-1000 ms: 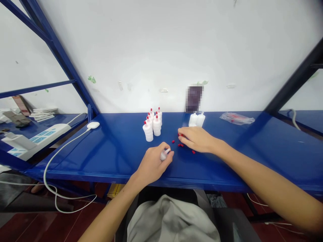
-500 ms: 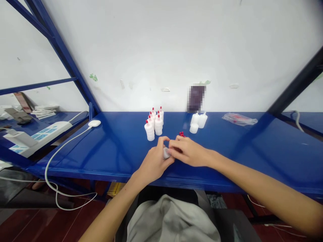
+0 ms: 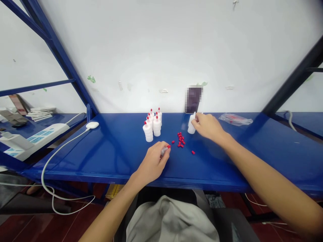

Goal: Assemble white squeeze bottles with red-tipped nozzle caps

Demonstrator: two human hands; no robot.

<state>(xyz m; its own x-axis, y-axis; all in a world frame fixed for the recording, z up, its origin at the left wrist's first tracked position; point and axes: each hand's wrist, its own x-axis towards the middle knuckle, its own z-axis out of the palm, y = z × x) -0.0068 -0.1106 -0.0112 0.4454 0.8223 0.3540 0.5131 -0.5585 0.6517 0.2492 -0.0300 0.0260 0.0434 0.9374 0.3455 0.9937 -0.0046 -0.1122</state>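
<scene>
- Right hand (image 3: 207, 126) shifted since the earlier frame, from the left hand (image 3: 152, 158) to the uncapped bottles (image 3: 191, 127) at rear; fingers bent against them; whether one is gripped cannot be told
- Small white bottle (image 3: 164, 151) held in curled left fingers, low over the blue table (image 3: 121, 144); red cap (image 3: 169, 147) now seen on its tip; capping judged done or nearly so
- Red-tipped bottles (image 3: 149, 133) clustered upright, left; contents hidden by white walls
- Loose red caps (image 3: 183, 142) scattered between; clear bag (image 3: 236, 119), something red showing, laid right
</scene>
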